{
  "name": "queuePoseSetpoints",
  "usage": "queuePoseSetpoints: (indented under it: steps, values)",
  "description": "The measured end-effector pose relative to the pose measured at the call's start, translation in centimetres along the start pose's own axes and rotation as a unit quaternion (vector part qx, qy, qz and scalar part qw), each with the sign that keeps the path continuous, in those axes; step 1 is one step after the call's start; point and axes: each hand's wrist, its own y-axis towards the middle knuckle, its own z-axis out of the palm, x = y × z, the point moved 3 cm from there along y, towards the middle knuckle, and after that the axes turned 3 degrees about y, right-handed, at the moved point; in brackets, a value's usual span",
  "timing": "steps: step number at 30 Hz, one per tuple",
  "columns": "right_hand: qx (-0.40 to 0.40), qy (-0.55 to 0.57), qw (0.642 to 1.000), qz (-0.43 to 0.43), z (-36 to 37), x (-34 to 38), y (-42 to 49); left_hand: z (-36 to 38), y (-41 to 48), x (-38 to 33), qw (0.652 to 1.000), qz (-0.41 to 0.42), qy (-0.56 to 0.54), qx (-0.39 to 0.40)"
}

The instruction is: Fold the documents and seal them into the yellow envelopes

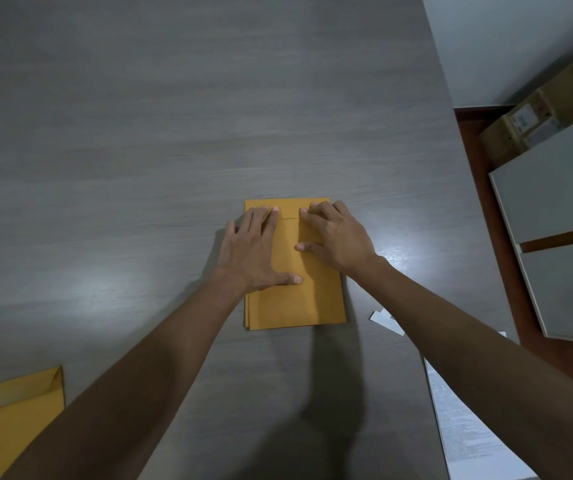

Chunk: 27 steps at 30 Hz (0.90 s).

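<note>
grey wood-grain table (174, 116), white wall (507, 39), reddish floor (479, 161), cardboard boxes (541, 109).

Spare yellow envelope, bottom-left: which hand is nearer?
Left. The left hand presses the centre envelope on its left side, the right hand on its right, farther from the spare envelope.

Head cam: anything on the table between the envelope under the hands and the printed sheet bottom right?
Between the envelope and the printed sheet lie small white paper strips, partly hidden by the right forearm. Head view.
</note>
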Motion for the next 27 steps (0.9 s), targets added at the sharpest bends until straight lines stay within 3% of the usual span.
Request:
queuePoseSetpoints:
  steps: [12, 18, 27]
  values:
    - [0.067, -0.057, 0.995, 0.047, -1.0, 2.1, 1.0, -0.8, 0.3, -0.1, 0.998, 0.009, 0.046, 0.032]
    - [0.065, -0.011, 0.994, 0.089, -1.2, 2.7, 0.7, -0.7, -0.3, -0.3, 0.997, -0.019, -0.052, 0.059]
    - [0.070, -0.080, 0.989, 0.105, -1.9, 7.0, -1.1, -2.1, -4.1, 0.7, 0.991, -0.053, -0.122, -0.028]
